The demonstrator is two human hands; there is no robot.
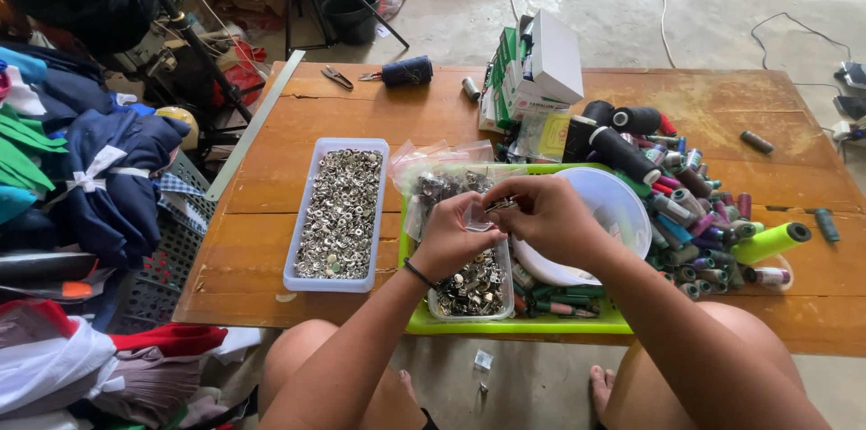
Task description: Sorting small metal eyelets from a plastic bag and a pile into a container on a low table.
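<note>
Both hands meet over the green tray [505, 326]: left hand [451, 236] pinches a small clear plastic bag [478, 216], right hand [541, 213] pinches small metal pieces [502, 205] at the bag's mouth. Directly beneath, a clear tub of metal fittings [469, 290]. Just right, a white bowl [622, 200]. Left, a pale tray of silver fasteners [338, 213]. Farther right, heaped thread spools [699, 222]; beyond, white boxes [541, 64].

The small metal piece [502, 205] pinched between both hands is too tiny and blurred to identify. The left hand [451, 239] hides part of the clear tub [469, 295] of metal parts. The right hand [552, 218] covers part of the white bowl [622, 204]. The counter [271, 168] is cut off at the right edge.
</note>
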